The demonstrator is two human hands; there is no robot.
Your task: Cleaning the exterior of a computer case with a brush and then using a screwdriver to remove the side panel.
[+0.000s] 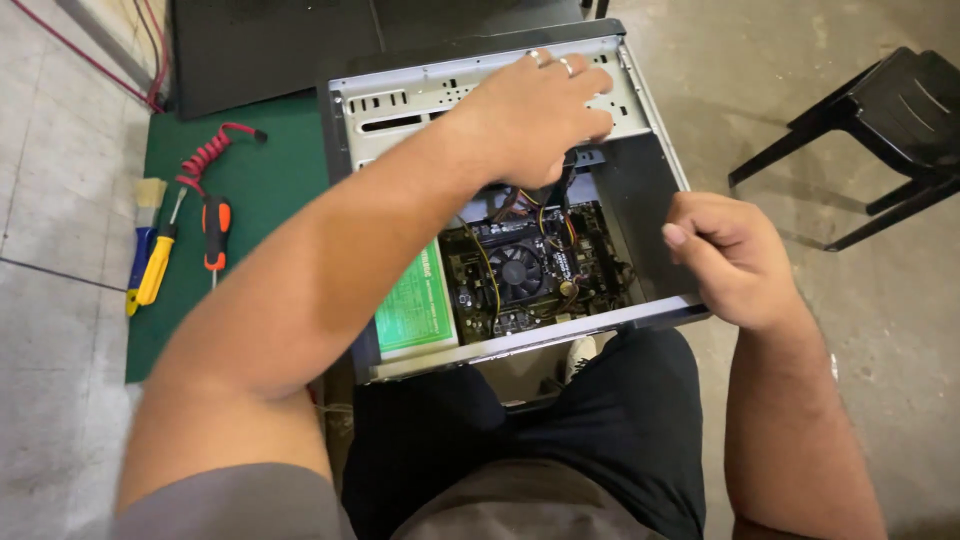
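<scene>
Computer case (655, 150): it lies open on its side in front of my knees, partly on the green mat (260, 190), its open face turned up to me.
My left hand (535, 115): I reach across the case and lay it on the pale metal drive bay (400, 105) at the far end. My fingers curl down over the bay's inner edge towards the cables (530, 205) below. Whether they pinch a cable I cannot tell; the palm hides it.
My right hand (730, 255): I clench it around the case's right wall near the front corner, thumb on the inside, fingers wrapped outside.
Motherboard (540, 265): it sits flat in the bottom of the case, with a round black cooler fan (517, 270) near its middle.
Power supply (415, 305): a box with a green label, just left of the board, against the near wall.
Tools: a yellow-handled screwdriver (158, 262) and an orange-and-black one (215, 232) lie on the mat's left edge, beside a blue-handled brush (143, 225) and a coiled red cable (210, 150).
Chair (880, 120): black, standing on the concrete floor well off to my right.
</scene>
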